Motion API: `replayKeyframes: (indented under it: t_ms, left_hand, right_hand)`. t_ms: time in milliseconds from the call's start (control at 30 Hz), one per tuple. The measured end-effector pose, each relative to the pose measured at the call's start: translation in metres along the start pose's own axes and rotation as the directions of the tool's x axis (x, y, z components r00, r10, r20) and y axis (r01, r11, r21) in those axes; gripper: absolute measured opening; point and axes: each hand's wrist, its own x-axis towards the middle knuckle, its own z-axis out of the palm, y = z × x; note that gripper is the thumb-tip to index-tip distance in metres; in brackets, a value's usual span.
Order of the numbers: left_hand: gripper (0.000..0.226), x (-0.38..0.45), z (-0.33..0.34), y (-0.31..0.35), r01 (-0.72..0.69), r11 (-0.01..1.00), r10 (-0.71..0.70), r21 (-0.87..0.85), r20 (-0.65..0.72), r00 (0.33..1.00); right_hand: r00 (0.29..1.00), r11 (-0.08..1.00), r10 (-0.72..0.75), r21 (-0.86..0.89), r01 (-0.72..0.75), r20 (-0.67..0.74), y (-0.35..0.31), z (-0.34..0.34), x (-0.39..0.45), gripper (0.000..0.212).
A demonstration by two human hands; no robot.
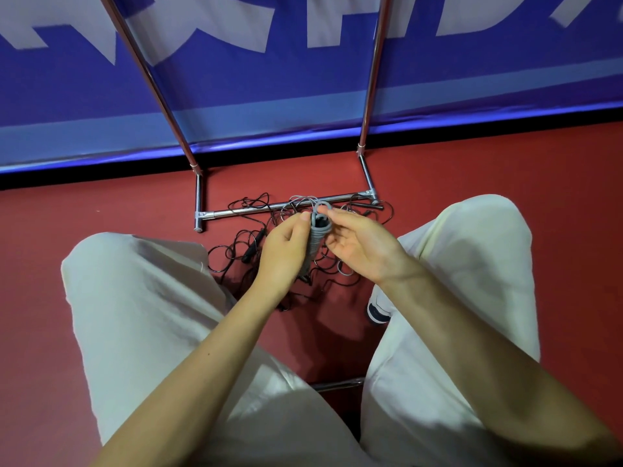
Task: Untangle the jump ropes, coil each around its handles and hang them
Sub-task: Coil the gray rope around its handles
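1. Far out to the left of the left hand, the metal rack (256, 210) shows a shiny chrome base bar lying on the red floor (50, 237), with two polished poles rising up against the blue banner (269, 82).
2. Just left of and below the left hand, the black ropes (236, 251) sprawl in thin, glossy loops on the floor, one slim black handle lying among them.
3. Left hand (285, 251) now: fingers curled round the grey coiled rope (315, 246), gripping it from the left side, thumb up near the top.
4. That grey bundle sits right between the two hands, upright, its cord wound in tight ridged turns down the handles, dark handle tops peeping out, a small grey loop arching above.
5. Right hand (359, 246): palm turned up, fingers loosely bent, fingertips pinching that top loop of grey cord.
6. Below and behind both hands, more thin black and grey loops tangle on the floor.
7. Either side, pale cloth trousers (135, 315) cover the bent knees, softly creased.
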Motion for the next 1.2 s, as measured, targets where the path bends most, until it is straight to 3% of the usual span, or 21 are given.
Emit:
replayKeyframes:
  t_ms: [100, 267, 400, 467, 533, 600, 667, 733, 867, 967, 1067, 1200]
  left_hand:
    - [0.046, 0.003, 0.003, 0.004, 0.119, 0.989, -0.120, -0.090, -0.001, 0.993]
    - [0.059, 0.002, 0.010, 0.007, 0.340, 0.920, -0.316, -0.197, 0.142, 0.938]
    - [0.070, 0.006, 0.005, 0.001, 0.389, 0.879, -0.309, -0.275, 0.293, 0.905]
    - [0.071, 0.008, 0.002, -0.001, 0.389, 0.878, -0.300, -0.279, 0.313, 0.901]
    - [0.073, 0.008, -0.002, -0.001, 0.391, 0.878, -0.302, -0.275, 0.317, 0.899]
    - [0.069, 0.006, -0.005, 0.002, 0.388, 0.882, -0.297, -0.268, 0.324, 0.898]
    - [0.066, 0.006, -0.008, 0.005, 0.385, 0.884, -0.288, -0.265, 0.339, 0.896]
    - [0.067, 0.006, -0.010, 0.005, 0.392, 0.883, -0.298, -0.260, 0.335, 0.894]
    - [0.068, 0.005, -0.012, 0.007, 0.384, 0.904, -0.338, -0.186, 0.240, 0.910]
    - [0.066, 0.007, -0.013, 0.010, 0.342, 0.930, -0.322, -0.131, 0.152, 0.934]
    - [0.064, 0.009, -0.013, 0.011, 0.321, 0.942, -0.304, -0.102, 0.152, 0.941]
    - [0.063, 0.005, -0.013, 0.013, 0.329, 0.944, -0.309, -0.038, 0.255, 0.916]
  right_hand:
    - [0.999, 0.999, -0.034, -0.005, 0.034, 0.027, -0.002, 0.000, -0.001, 0.019]
    - [0.989, 0.985, -0.143, 0.107, 0.138, 0.041, -0.003, -0.004, 0.002, 0.014]
    - [0.989, 0.988, -0.145, 0.065, 0.143, 0.030, -0.006, -0.003, 0.001, 0.017]
    - [0.981, 0.977, -0.192, -0.086, 0.195, 0.037, -0.005, -0.002, -0.001, 0.021]
    - [0.937, 0.857, -0.346, -0.388, 0.338, 0.053, -0.007, -0.002, -0.003, 0.021]
    - [0.860, 0.616, -0.490, -0.640, 0.458, 0.144, -0.012, -0.002, -0.005, 0.024]
    - [0.830, 0.469, -0.494, -0.724, 0.505, 0.259, -0.015, -0.002, -0.007, 0.028]
    - [0.842, 0.441, -0.440, -0.742, 0.505, 0.312, -0.015, -0.004, -0.008, 0.028]
    - [0.870, 0.506, -0.419, -0.728, 0.462, 0.260, -0.004, -0.005, -0.009, 0.024]
    - [0.920, 0.754, -0.338, -0.527, 0.392, 0.199, 0.002, -0.006, -0.006, 0.024]
    - [0.968, 0.945, -0.159, -0.255, 0.206, 0.191, -0.001, -0.007, -0.002, 0.025]
    - [0.967, 0.977, -0.034, -0.196, 0.086, 0.253, -0.010, -0.012, 0.005, 0.024]
